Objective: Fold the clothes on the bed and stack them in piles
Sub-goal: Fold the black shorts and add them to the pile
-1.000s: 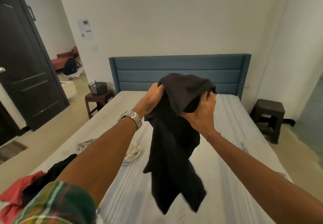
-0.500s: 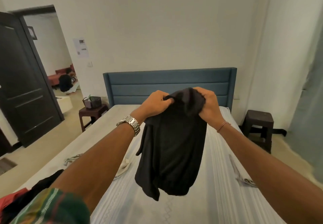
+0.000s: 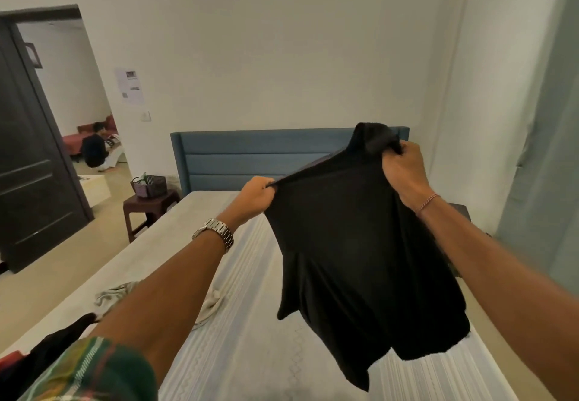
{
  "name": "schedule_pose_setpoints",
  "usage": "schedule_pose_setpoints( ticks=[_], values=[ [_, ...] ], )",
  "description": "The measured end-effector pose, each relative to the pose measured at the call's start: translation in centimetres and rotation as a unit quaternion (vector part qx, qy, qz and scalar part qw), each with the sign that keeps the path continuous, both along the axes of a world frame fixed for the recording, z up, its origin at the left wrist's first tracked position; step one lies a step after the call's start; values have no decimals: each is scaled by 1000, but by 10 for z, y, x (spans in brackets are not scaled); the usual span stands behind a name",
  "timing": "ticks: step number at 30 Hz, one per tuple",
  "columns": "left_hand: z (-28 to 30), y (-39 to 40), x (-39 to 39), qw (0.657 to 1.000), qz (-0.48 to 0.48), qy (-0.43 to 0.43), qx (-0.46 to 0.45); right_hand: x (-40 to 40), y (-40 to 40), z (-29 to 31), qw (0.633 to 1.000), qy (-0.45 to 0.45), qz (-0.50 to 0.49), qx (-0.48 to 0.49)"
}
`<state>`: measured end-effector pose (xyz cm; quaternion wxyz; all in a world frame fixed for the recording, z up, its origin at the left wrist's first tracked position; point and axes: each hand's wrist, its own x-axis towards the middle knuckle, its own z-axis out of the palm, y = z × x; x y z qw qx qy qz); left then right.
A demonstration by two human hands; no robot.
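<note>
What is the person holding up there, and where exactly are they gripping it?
A black garment, held up above the bed. The left hand pinches its upper edge; the right hand grips bunched fabric at the top.

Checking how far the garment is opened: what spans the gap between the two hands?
In the head view, a taut edge of the black garment runs from the left hand up to the right hand; nothing else lies between.
</note>
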<state>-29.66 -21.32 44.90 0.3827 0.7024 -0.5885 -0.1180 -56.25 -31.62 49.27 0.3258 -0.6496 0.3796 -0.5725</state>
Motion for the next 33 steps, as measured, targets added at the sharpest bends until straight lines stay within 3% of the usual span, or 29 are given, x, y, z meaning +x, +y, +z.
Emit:
schedule_pose_setpoints(
  ticks=[4,10,13,21,26,28,30,33],
  values=[
    [22,-7,-1,994,-41,94,-39,-13,-4,2,999,-11,-34,-13],
    [38,-22,-9,993,-100,56,-33,-31,-10,0,996,23,-83,13],
    [45,-22,-20,990,-124,55,-41,-33,-11,-5,994,-14,-83,71],
    [47,-26,-24,990,-125,49,-47,-28,5,-2,988,-91,-1,126],
    [38,-27,-26,992,-125,15,-13,-8,22,21,962,-165,121,183],
    [37,-30,-39,993,-116,20,1,7,29,28,955,-138,181,188],
    [38,-36,-49,983,-168,68,-2,17,34,34,950,-97,240,176],
    [44,-39,-60,969,-217,116,-16,23,37,35,956,11,278,94]
  ],
)
